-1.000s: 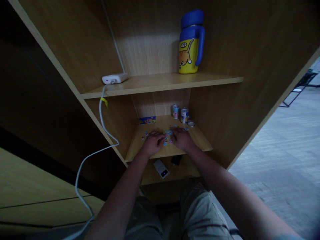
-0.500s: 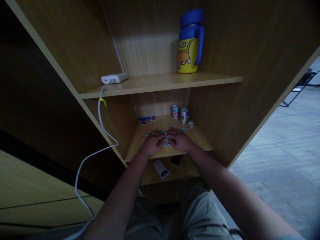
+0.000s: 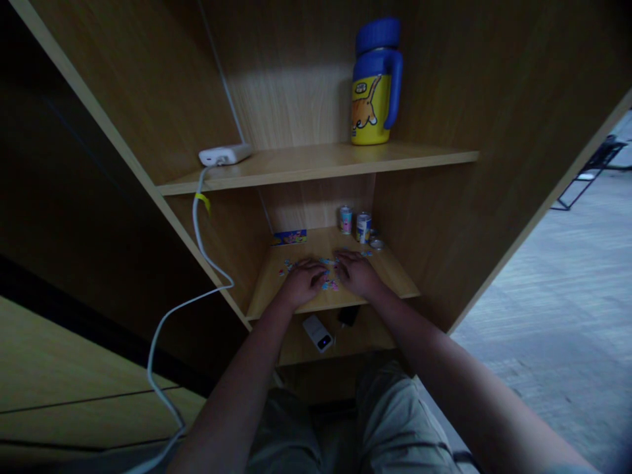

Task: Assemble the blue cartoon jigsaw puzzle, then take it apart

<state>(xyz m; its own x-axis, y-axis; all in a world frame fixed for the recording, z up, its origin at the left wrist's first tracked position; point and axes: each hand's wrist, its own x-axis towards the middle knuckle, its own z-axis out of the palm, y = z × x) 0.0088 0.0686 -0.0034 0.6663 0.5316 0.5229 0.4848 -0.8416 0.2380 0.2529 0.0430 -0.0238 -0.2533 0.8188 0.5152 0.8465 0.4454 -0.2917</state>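
Observation:
Small colourful jigsaw puzzle pieces (image 3: pixel 330 286) lie scattered on the middle shelf board (image 3: pixel 390 280), several of them between and in front of my hands. My left hand (image 3: pixel 302 284) rests low over the pieces, fingers curled forward and thumb bent in; what its fingertips hold, if anything, is hidden. A short way to the right, my right hand (image 3: pixel 356 273) is palm down, its fingers reaching forward and its thumb apart from them beside the pieces. No piece can be made out in its grasp.
Behind the hands stand two small printed cans (image 3: pixel 345 220) (image 3: pixel 363 228), with a round metal lid (image 3: pixel 376 243) nearby. A blue printed card (image 3: pixel 289 237) lies back left. Above are a blue-yellow mug (image 3: pixel 371 99) and a cabled white device (image 3: pixel 225 155); a power bank (image 3: pixel 317 333) lies below.
My right hand has drawn slightly away from my left, widening the gap and showing more puzzle pieces between them. My left hand stays nearly in place.

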